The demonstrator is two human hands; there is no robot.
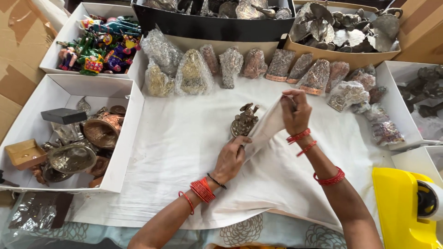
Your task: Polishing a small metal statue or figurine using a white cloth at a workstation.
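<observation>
From my remote seat, left to right. At far left I count two white boxes: the upper white box (60, 50) is packed with painted figurines (99, 44), too crowded to count; the lower white box (122, 138) carries a small black box (63, 115), one little wooden tray (25, 153) and a heap of brass pieces (87, 143) I cannot number.

Along the back of the white cloth (184, 152) runs a row of wrapped figures (230, 67) in clear film, roughly a dozen and a half; the right end bunches up and blurs the count. Behind them sit one black bin (207, 28) and one brown carton (341, 57), both full of grey metal ornaments.

In the middle, my left hand (230, 159) lies on the cloth, fingers curled and pinching a fold of it beside the base of the single brass figurine (243, 121), which stands upright on the cloth. My right hand (295, 113) pinches a lifted corner of the same cloth, held up just right of the figurine. I see red bangles on both wrists.

At right, one more white box (392, 106) holds dark metal pieces; one yellow tape dispenser (401, 207) fills the lower corner.
</observation>
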